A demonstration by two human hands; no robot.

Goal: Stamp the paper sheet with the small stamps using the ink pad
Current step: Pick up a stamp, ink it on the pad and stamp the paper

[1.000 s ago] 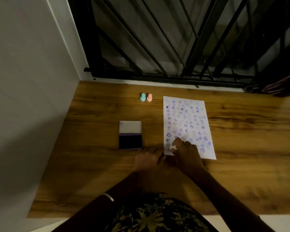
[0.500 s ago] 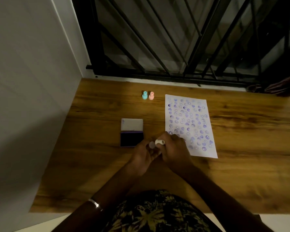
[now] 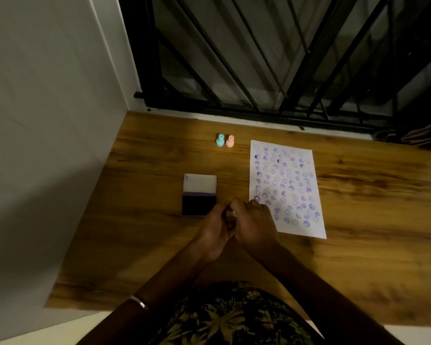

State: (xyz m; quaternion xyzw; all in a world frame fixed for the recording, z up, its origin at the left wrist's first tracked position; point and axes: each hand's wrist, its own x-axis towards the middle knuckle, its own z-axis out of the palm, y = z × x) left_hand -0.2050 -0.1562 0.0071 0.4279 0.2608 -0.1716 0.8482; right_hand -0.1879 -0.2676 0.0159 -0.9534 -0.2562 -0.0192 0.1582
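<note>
The wooden counter (image 3: 139, 220) fills most of the view, brown with a dark streaked grain, running up to a black metal grille (image 3: 259, 58) at the far edge and a pale wall (image 3: 47, 120) on the left.

On the counter's right half lies the paper sheet (image 3: 286, 185), white, upright in portrait, slightly skewed, and covered nearly edge to edge with small purple prints: hearts, smiling faces and ringed round marks, some dark, some faint.

Left of the sheet and apart from it sits the ink pad (image 3: 199, 204), open, its dark purple-black pad toward the person and its pale lid (image 3: 200, 183) folded back beyond it.

The left hand (image 3: 215, 230) and right hand (image 3: 254, 224) meet between pad and sheet, touching each other, the right one over the sheet's lower left corner. Together their grip closes on a small pale stamp (image 3: 230, 213), only a sliver of which shows between the fingers. A thin bangle (image 3: 139, 303) circles the left wrist.

Far back, side by side and upright, stand a teal stamp (image 3: 219, 140) and a pink stamp (image 3: 230, 141).
</note>
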